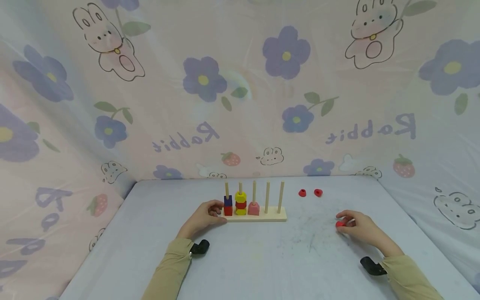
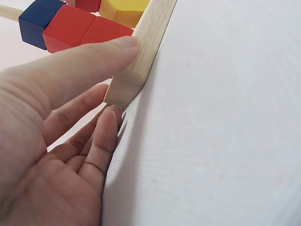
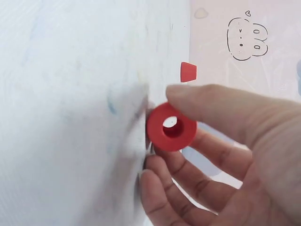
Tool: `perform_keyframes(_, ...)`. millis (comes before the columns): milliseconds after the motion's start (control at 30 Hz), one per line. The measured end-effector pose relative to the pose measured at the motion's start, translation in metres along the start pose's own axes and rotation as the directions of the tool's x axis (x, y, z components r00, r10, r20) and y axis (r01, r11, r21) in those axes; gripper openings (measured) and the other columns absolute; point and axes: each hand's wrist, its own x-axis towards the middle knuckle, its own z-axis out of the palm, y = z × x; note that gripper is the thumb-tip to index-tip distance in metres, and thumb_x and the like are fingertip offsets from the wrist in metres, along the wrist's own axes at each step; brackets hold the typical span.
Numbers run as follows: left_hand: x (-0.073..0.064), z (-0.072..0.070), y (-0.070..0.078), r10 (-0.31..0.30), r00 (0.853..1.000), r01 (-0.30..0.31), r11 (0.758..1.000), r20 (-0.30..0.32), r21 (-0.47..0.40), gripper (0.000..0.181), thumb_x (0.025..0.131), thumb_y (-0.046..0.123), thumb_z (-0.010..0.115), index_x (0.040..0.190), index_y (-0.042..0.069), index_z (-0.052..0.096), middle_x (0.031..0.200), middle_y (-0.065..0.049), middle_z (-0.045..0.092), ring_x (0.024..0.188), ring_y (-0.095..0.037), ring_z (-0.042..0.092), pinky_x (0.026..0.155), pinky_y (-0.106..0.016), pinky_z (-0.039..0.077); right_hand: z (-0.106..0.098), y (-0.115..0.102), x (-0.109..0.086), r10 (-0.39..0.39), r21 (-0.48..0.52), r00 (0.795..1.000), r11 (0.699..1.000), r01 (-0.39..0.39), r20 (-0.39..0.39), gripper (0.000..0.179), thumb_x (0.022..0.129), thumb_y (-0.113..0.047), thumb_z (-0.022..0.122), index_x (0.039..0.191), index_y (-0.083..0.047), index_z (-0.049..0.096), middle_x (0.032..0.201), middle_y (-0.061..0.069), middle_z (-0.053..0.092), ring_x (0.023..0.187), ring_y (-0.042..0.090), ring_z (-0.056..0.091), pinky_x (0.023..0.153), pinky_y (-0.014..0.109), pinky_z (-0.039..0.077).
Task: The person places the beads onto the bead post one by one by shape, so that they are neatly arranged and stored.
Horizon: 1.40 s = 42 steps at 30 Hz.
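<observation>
A wooden peg stand with several upright pegs stands on the table. My left hand grips its left end, thumb along the near side and fingers round the end. On the leftmost peg a blue block sits over red blocks. Beside it, the second peg carries yellow pieces with a red one between them. A pink block is on the third peg; two pegs at the right are bare. Off to the right, my right hand pinches a red ring-shaped bead, its hole facing the wrist camera.
Two small red beads lie on the table toward the back, right of the stand. Behind the white-covered table hangs a patterned cloth with rabbits and flowers, which also runs along both sides.
</observation>
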Motion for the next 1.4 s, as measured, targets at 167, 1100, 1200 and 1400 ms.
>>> perform_keyframes(167,0.000,0.000,0.000,0.002,1.000,-0.002,1.000,0.002,0.013,0.057,0.073,0.019,0.084,0.122,0.005,0.058,0.097,-0.006,0.058,0.084,-0.021,0.051,0.074,-0.031,0.046,-0.001,-0.002,0.001,-0.001,-0.014,1.000,1.000,0.001,0.008,0.033,0.081,-0.011,0.075,0.109,0.002,0.063,0.092,0.005,0.062,0.080,0.019,0.056,0.062,0.027,0.047)
perform_keyframes(1100,-0.001,0.001,0.000,-0.005,1.000,0.005,1.000,0.003,-0.016,0.056,0.072,0.017,0.084,0.121,0.007,0.059,0.099,-0.008,0.058,0.086,-0.021,0.051,0.075,-0.030,0.045,-0.001,-0.124,0.071,-0.188,0.480,0.942,0.822,0.305,-0.278,0.042,0.084,-0.008,0.074,0.120,0.005,0.057,0.113,0.023,0.060,0.095,0.010,0.064,0.081,0.020,0.051)
perform_keyframes(1200,0.000,0.000,-0.001,0.001,1.000,-0.001,1.000,0.000,-0.023,0.055,0.073,0.016,0.084,0.121,0.007,0.059,0.099,-0.009,0.057,0.086,-0.022,0.050,0.074,-0.030,0.044,0.007,-0.138,0.079,-0.217,0.515,0.912,0.768,0.380,-0.349,0.039,0.083,-0.004,0.074,0.117,0.006,0.058,0.111,0.023,0.060,0.095,0.013,0.064,0.082,0.021,0.051)
perform_keyframes(1400,-0.001,0.000,0.000,0.009,1.000,-0.009,1.000,-0.002,-0.014,0.055,0.074,0.016,0.084,0.121,0.006,0.058,0.099,-0.008,0.057,0.084,-0.021,0.050,0.073,-0.028,0.045,0.031,-0.157,0.090,-0.276,0.542,0.883,0.707,0.454,-0.381,0.037,0.083,-0.001,0.073,0.116,0.005,0.058,0.111,0.017,0.061,0.099,0.017,0.062,0.086,0.024,0.050)
